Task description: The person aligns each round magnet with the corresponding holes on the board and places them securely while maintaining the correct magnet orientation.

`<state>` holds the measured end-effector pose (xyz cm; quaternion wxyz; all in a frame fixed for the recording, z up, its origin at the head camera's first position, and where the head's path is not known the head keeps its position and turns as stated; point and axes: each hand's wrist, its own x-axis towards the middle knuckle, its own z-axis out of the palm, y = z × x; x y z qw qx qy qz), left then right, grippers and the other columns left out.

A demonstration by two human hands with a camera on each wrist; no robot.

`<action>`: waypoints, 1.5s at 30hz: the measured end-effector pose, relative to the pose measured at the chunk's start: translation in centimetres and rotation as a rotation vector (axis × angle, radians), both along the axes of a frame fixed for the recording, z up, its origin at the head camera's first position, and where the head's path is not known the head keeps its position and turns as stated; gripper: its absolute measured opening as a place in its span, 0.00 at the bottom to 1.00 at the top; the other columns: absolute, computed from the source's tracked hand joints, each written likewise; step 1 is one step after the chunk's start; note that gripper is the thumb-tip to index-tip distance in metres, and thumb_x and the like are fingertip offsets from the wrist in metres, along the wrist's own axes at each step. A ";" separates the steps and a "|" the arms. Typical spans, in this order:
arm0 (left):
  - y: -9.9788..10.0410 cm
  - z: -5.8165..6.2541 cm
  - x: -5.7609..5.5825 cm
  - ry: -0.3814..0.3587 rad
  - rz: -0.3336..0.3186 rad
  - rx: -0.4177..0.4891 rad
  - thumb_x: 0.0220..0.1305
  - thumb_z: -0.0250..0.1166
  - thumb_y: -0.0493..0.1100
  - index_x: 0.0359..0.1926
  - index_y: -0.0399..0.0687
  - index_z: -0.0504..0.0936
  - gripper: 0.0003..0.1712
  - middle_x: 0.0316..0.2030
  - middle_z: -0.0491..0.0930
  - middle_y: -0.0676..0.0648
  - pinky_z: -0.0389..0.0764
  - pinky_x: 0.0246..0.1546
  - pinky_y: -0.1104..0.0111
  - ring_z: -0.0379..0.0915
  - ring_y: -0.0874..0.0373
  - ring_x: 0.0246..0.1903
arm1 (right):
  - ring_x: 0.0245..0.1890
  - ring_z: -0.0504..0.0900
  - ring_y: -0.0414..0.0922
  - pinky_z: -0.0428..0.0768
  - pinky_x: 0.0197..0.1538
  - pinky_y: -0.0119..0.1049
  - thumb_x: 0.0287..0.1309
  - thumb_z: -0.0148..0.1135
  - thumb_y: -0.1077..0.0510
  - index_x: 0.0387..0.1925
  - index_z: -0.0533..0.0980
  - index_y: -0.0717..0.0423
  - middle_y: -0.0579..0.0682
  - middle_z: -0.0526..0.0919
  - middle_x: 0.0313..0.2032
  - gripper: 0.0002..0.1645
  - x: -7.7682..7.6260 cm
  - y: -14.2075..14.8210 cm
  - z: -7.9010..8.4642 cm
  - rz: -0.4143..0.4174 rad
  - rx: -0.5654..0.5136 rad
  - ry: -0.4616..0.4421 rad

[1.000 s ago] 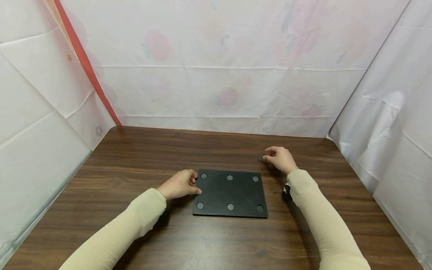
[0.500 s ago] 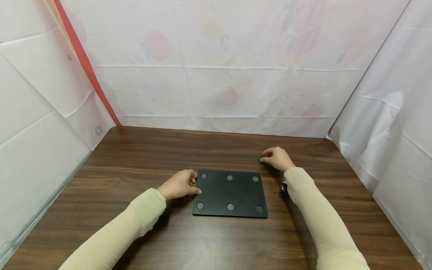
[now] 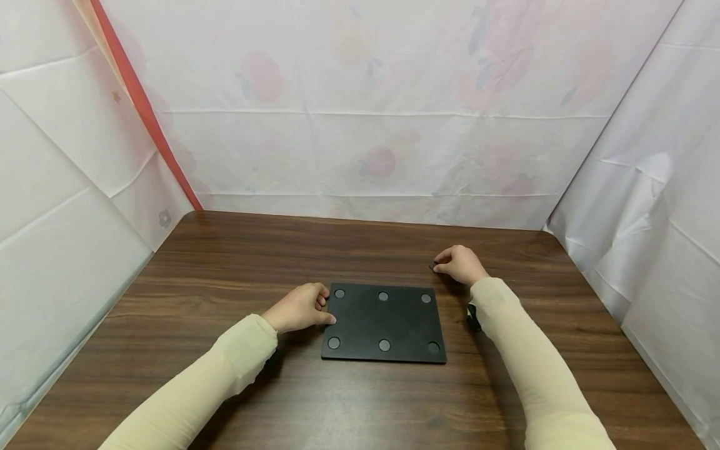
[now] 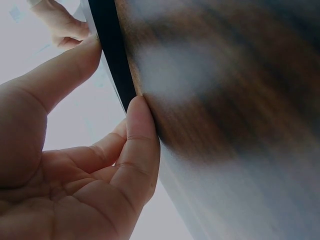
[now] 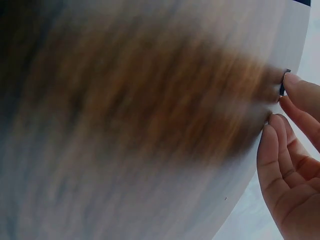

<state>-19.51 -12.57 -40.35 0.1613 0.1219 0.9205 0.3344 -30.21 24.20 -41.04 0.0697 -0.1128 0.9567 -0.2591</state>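
Note:
A flat black rectangular board (image 3: 388, 322) lies on the table, with several round grey spots along its far and near edges. The spot at its near right corner looks darker than the others. My left hand (image 3: 300, 307) holds the board's left edge, thumb over the rim and fingertips against the side. In the left wrist view, that edge is a dark strip (image 4: 112, 50) beside the thumb and fingers. Beyond the board's far right corner, my right hand (image 3: 462, 264) pinches a small black disc (image 5: 285, 82) between thumb and forefinger, low over the wood; the fingers partly cover it.
The brown wood-grain table (image 3: 225, 262) extends around the board on all sides. A white patterned curtain (image 3: 360, 125) hangs behind its far edge, and white sheets stand at left and right. A red strip (image 3: 146, 112) runs down the left corner.
My right hand has shifted slightly left onto the disc, which lay flat beside the fingertips and is now tilted between them. The left hand and board have not moved.

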 end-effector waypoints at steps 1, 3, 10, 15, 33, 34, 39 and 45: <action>0.0 0.0 0.0 0.000 0.000 0.000 0.53 0.75 0.41 0.56 0.32 0.74 0.32 0.43 0.78 0.45 0.77 0.47 0.61 0.72 0.57 0.41 | 0.44 0.82 0.53 0.79 0.51 0.49 0.60 0.67 0.58 0.48 0.83 0.62 0.59 0.86 0.45 0.16 0.0 0.0 0.0 0.000 0.001 0.000; 0.0 0.0 0.0 0.002 0.000 0.000 0.53 0.75 0.41 0.56 0.32 0.74 0.31 0.43 0.78 0.45 0.77 0.47 0.61 0.72 0.57 0.41 | 0.45 0.82 0.53 0.79 0.51 0.49 0.60 0.67 0.58 0.47 0.83 0.61 0.59 0.86 0.45 0.16 0.0 0.0 0.0 -0.002 0.005 0.000; 0.0 0.0 0.0 0.000 0.001 0.005 0.53 0.75 0.41 0.56 0.32 0.74 0.32 0.44 0.78 0.45 0.77 0.47 0.61 0.73 0.57 0.41 | 0.48 0.81 0.55 0.78 0.54 0.51 0.60 0.66 0.59 0.47 0.83 0.61 0.58 0.85 0.46 0.15 -0.3 0.0 -0.1 -0.002 0.013 -0.002; 0.0 0.2 0.0 0.001 0.000 0.008 0.53 0.75 0.41 0.56 0.32 0.74 0.32 0.43 0.78 0.45 0.77 0.47 0.61 0.73 0.57 0.41 | 0.48 0.81 0.55 0.78 0.54 0.51 0.61 0.66 0.59 0.47 0.83 0.60 0.58 0.85 0.46 0.14 -0.4 0.0 -0.1 0.007 0.011 -0.002; 0.1 0.1 -0.1 0.011 -0.003 0.001 0.53 0.75 0.41 0.56 0.32 0.75 0.31 0.42 0.78 0.45 0.77 0.46 0.62 0.72 0.57 0.40 | 0.46 0.81 0.53 0.78 0.52 0.50 0.62 0.65 0.59 0.44 0.84 0.59 0.58 0.84 0.45 0.11 -0.2 0.1 0.0 0.018 0.038 0.005; 0.1 0.0 -0.1 0.011 -0.004 0.001 0.53 0.75 0.41 0.56 0.32 0.75 0.31 0.42 0.78 0.45 0.77 0.46 0.62 0.72 0.57 0.40 | 0.46 0.81 0.53 0.78 0.52 0.50 0.62 0.65 0.59 0.44 0.84 0.59 0.58 0.84 0.45 0.11 -0.2 0.0 0.0 0.020 0.041 0.010; 0.0 0.0 0.0 0.008 -0.001 0.002 0.53 0.75 0.41 0.56 0.32 0.74 0.32 0.42 0.78 0.45 0.77 0.46 0.62 0.72 0.57 0.40 | 0.45 0.80 0.53 0.78 0.51 0.50 0.61 0.66 0.59 0.43 0.84 0.60 0.58 0.83 0.44 0.11 0.0 0.1 0.0 0.029 0.052 0.032; 0.0 0.0 0.0 0.014 -0.001 -0.002 0.53 0.75 0.41 0.56 0.32 0.75 0.32 0.42 0.78 0.45 0.77 0.46 0.62 0.72 0.57 0.40 | 0.45 0.80 0.53 0.78 0.51 0.51 0.60 0.66 0.59 0.41 0.84 0.60 0.58 0.84 0.42 0.10 0.0 0.3 -0.3 0.044 0.047 0.051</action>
